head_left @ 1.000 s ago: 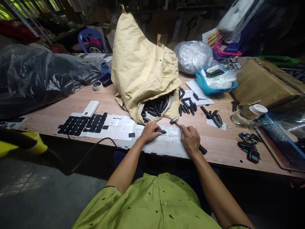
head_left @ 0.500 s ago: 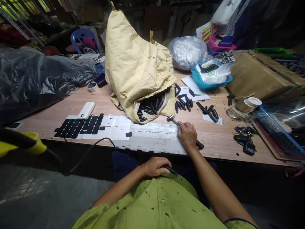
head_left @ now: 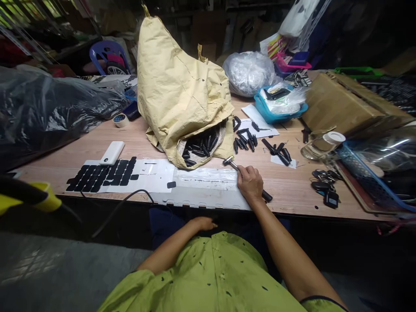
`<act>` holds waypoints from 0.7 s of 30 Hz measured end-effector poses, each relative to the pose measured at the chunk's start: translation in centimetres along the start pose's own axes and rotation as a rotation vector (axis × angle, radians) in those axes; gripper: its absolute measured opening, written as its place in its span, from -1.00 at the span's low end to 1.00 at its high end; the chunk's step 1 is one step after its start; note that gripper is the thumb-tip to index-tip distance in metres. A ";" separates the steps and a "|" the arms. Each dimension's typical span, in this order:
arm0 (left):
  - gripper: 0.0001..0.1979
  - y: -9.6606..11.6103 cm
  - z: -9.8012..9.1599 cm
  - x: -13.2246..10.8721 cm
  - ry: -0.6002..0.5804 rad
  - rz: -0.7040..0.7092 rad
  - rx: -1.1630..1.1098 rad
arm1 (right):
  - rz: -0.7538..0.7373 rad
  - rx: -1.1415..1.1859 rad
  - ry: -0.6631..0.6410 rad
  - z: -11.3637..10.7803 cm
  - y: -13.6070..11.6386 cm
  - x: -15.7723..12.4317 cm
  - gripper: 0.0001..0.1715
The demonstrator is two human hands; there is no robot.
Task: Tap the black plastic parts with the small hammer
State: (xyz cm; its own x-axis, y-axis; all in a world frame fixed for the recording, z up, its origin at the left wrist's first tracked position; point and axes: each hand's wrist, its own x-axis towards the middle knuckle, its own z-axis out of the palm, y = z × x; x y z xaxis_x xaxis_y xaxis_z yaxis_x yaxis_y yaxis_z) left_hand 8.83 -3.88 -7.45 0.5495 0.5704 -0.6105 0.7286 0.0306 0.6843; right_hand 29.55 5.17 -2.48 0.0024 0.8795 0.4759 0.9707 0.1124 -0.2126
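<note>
Since a second ago the left hand [head_left: 203, 224] has left the white sheet [head_left: 208, 178] and dropped below the table [head_left: 292, 190] edge, over the lap. The black piece it held then is no longer in view. Whether its fingers are closed on anything cannot be told from this angle.

The right hand [head_left: 249, 184] has kept its place on the sheet's right end, just in front of the yellow sack [head_left: 182, 91]. Its fingers are wrapped around the shaft of a small hammer [head_left: 229, 161]. The metal head projects past the fingers toward the sack mouth. The black grip end sticks out behind the heel of the hand, away from the sack.

The sack mouth shows black parts [head_left: 199, 146], and more loose black parts [head_left: 243, 139] lie right of the sack. Left of the sack are a white power bank [head_left: 112, 152] and a sheet of black pads [head_left: 102, 175].

Print on the coloured packets [head_left: 276, 45] behind and right of the sack is too small to read.
</note>
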 end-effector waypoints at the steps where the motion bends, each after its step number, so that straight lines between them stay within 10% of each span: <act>1: -0.65 0.6 -0.6 -0.8 -0.056 0.027 0.041 | 0.001 0.002 -0.003 0.0 0.0 0.0 -0.66; 6: -0.69 5.4 -7.6 -5.1 -0.180 0.363 -0.045 | 0.003 0.007 -0.020 -0.1 0.0 0.0 -0.67; 13: -0.77 4.6 -19.4 -3.8 0.915 0.111 0.326 | -0.009 0.001 0.000 0.0 -0.1 0.0 -0.67; 21: -0.94 1.4 -21.8 -1.5 0.843 -0.053 0.498 | -0.005 -0.004 0.006 0.1 -0.2 0.0 -0.65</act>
State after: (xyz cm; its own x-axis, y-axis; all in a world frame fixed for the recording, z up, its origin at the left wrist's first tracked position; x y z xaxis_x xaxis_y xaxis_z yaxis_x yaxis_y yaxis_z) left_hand 0.14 13.24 3.10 0.1801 0.9835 -0.0184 0.9395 -0.1664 0.2993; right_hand 29.31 5.24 -2.52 -0.0011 0.8761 0.4821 0.9716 0.1150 -0.2067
